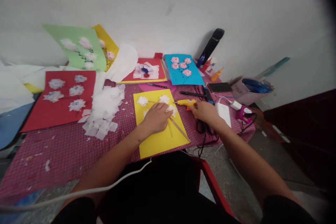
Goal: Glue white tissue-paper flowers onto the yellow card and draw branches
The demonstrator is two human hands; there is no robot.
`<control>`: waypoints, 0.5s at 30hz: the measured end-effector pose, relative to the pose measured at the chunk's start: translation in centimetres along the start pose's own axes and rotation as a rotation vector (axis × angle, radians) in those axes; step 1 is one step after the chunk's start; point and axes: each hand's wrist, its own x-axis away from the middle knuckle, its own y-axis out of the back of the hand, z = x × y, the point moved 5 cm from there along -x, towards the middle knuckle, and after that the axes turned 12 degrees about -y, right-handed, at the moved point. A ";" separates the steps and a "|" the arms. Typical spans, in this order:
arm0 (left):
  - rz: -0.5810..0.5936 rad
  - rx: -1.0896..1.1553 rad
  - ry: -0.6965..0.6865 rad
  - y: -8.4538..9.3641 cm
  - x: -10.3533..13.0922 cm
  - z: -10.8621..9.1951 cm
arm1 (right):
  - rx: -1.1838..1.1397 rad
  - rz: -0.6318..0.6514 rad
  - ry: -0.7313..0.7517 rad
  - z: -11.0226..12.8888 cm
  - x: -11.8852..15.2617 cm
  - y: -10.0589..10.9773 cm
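My left hand rests over a yellow sheet, thumb and fingertips together at the left edge of a white tissue-paper flower. Other white flowers lie on the same sheet, such as one at its upper left and another near the top edge; part of one is hidden by the hand. Thin drawn stems curve down to a brown strip lying slantwise. My right hand is closed around the back of a yellow glue gun, whose nozzle points left toward the flowers.
Left lie a pile of white paper pieces and a red sheet with flowers. Behind are a blue flower sheet and a black marker. Scissors, a white adapter and a phone sit rightward. A white cable crosses in front.
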 end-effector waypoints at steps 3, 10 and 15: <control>-0.046 -0.020 -0.012 1.6 0.3 -1.1 | -0.072 -0.139 0.091 0.8 3.0 1.0; -0.168 0.095 0.048 4.7 8.2 -5.8 | -0.080 0.037 0.295 3.3 9.7 -3.2; -0.208 0.030 0.487 5.1 18.7 -2.2 | -0.031 0.059 0.264 3.7 9.7 -4.3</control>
